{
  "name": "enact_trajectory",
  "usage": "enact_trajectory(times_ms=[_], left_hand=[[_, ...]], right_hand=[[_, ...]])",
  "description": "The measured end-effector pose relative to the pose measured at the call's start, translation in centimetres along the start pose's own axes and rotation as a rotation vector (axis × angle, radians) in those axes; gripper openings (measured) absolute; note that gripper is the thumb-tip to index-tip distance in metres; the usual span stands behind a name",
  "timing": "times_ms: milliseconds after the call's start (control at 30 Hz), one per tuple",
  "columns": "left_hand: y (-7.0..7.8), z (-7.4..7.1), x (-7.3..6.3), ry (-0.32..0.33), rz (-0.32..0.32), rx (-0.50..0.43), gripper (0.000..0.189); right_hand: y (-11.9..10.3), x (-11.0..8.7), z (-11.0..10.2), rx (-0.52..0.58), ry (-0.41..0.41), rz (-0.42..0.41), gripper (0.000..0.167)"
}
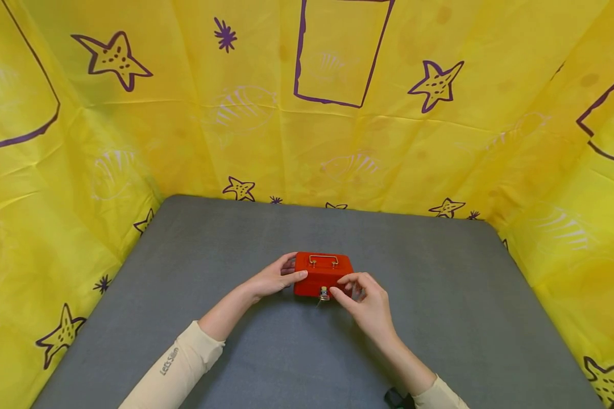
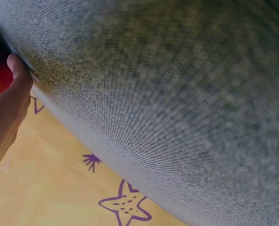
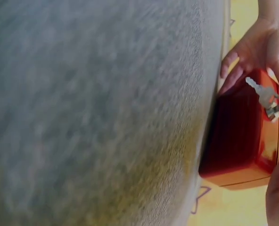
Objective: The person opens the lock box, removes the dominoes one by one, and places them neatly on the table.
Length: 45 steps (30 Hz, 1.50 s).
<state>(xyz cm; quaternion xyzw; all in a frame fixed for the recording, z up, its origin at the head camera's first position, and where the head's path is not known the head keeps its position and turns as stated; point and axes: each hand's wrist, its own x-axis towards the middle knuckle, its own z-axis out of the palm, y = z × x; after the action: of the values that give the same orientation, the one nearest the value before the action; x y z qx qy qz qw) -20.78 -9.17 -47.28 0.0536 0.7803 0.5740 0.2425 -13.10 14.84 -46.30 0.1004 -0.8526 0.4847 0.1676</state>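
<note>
A small red cash box (image 1: 307, 282) with a metal carrying handle (image 1: 324, 258) on its lid sits on the grey table. Keys (image 3: 262, 94) hang at the lock on its front face. My left hand (image 1: 276, 276) holds the box at its left end, thumb on the front corner and fingers round the side. At the front right of the box is my right hand (image 1: 368, 301), fingers bent and thumb tip just beside the lock. Only a sliver of the right hand enters the right wrist view, with the keys apart from it. In the left wrist view, the box is mostly cut off.
The grey tabletop (image 1: 225, 238) reaches back to a yellow cloth wall (image 1: 266, 142) printed with starfish, which also rises on both sides. A black object (image 1: 396, 397) lies by the right sleeve at the bottom edge.
</note>
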Motion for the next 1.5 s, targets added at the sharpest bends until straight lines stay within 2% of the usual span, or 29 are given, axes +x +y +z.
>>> enact_trajectory(times_ms=[133,300,433,533,633,767,867,1033,1167,1333,1500], left_hand=[[0.1,0.0,-0.1,-0.01,0.003,-0.001,0.083],[0.1,0.0,-0.2,-0.016,0.008,0.004,0.083],[0.1,-0.1,-0.2,-0.018,0.014,0.019,0.084],[0.0,-0.1,-0.2,-0.027,0.017,0.047,0.085],[-0.1,-0.2,-0.2,-0.038,0.018,0.071,0.086],[-0.1,-0.2,-0.3,-0.044,0.017,0.086,0.089],[-0.1,-0.3,-0.4,-0.041,0.014,0.098,0.091],[-0.1,-0.3,-0.6,-0.039,0.013,0.115,0.093],[-0.2,-0.3,-0.8,-0.061,0.033,0.116,0.094],[-0.4,-0.4,-0.9,-0.103,0.087,0.126,0.095],[-0.3,-0.4,-1.2,-0.135,0.111,0.142,0.096]], right_hand=[[0.2,0.2,-0.3,-0.005,0.014,0.017,0.037],[0.1,0.3,-0.4,0.056,-0.093,0.129,0.068],[0.0,0.2,-0.3,0.095,-0.181,0.204,0.081],[0.1,0.0,-0.2,0.123,-0.209,0.225,0.082],[-0.8,-0.1,-0.4,0.134,-0.218,0.214,0.078],[-0.8,-0.2,-0.5,0.134,-0.227,0.191,0.074],[0.4,-0.4,-0.3,0.12,-0.239,0.182,0.073],[0.4,-0.5,-0.4,0.086,-0.266,0.194,0.071],[0.4,-0.6,-0.6,0.05,-0.268,0.181,0.069],[0.4,-0.9,-0.7,0.005,-0.268,0.146,0.069],[0.6,-1.2,-0.7,0.001,-0.271,0.132,0.068]])
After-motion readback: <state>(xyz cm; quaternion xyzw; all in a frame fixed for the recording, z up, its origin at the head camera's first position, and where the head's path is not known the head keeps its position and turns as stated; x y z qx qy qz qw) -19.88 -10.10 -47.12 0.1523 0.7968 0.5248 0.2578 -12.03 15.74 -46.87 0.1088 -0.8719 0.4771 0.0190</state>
